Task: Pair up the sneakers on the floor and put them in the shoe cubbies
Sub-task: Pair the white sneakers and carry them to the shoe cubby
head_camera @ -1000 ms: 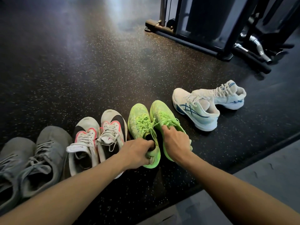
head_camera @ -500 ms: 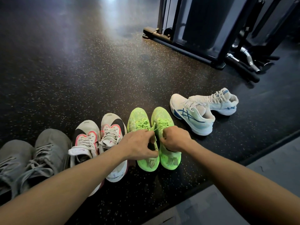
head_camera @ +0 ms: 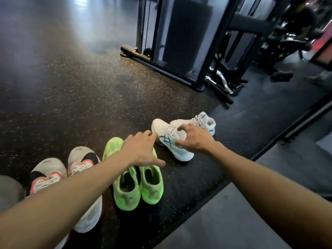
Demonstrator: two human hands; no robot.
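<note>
Two neon green sneakers (head_camera: pixel 139 186) stand side by side on the dark speckled floor, heels toward me. My left hand (head_camera: pixel 142 150) hovers open above their toes, holding nothing. To the right lie two white sneakers with blue stripes: the near one (head_camera: pixel 170 141) angled toward me, the far one (head_camera: pixel 201 122) turned sideways behind it. My right hand (head_camera: pixel 195 138) is spread open over the near white sneaker's opening, fingers curled around its collar but not clearly gripping. Left of the green pair sits a white, black and pink pair (head_camera: pixel 71 169), partly hidden by my left forearm.
A grey sneaker (head_camera: pixel 9 191) shows at the left edge. A black gym machine frame (head_camera: pixel 179 51) with a metal bar stands beyond the shoes. A raised grey floor strip (head_camera: pixel 233 221) runs at the lower right. No shoe cubbies are in view.
Both hands let go of the green sneakers, which now stand together, and moved right and away; my right hand now reaches the near white sneaker.
</note>
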